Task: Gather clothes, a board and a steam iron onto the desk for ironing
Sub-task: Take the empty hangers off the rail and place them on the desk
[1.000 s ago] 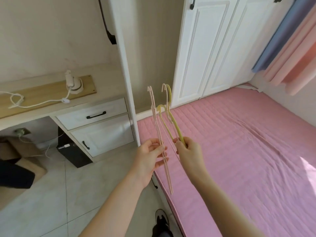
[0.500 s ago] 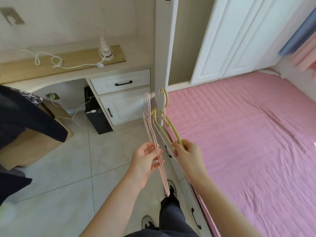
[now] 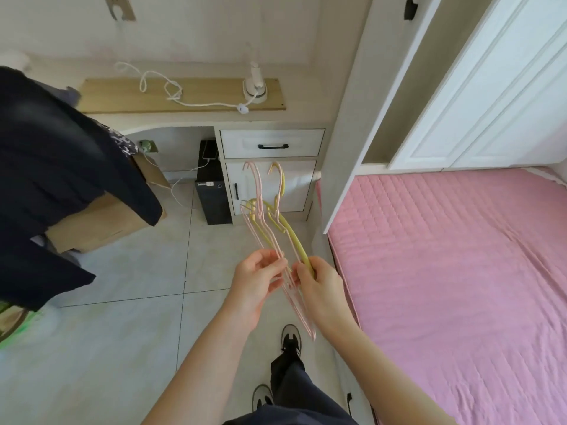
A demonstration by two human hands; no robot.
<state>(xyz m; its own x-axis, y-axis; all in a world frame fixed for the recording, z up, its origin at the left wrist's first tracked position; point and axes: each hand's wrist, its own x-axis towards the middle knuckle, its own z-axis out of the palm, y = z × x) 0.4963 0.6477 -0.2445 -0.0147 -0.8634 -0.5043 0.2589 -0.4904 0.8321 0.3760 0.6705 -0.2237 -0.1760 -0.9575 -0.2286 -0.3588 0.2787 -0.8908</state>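
I am pinching the hangers (image 3: 270, 228) between my left hand (image 3: 256, 279) and right hand (image 3: 319, 286), both closed on them, bunching them for carrying.

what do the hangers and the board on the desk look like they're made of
Pink hangers: thin, probably coated wire or plastic, with a smooth matte look. Yellow hanger: thicker, likely plastic, slightly glossy. Board: light wood or wood-look laminate, with visible grain and a flat, dull finish.
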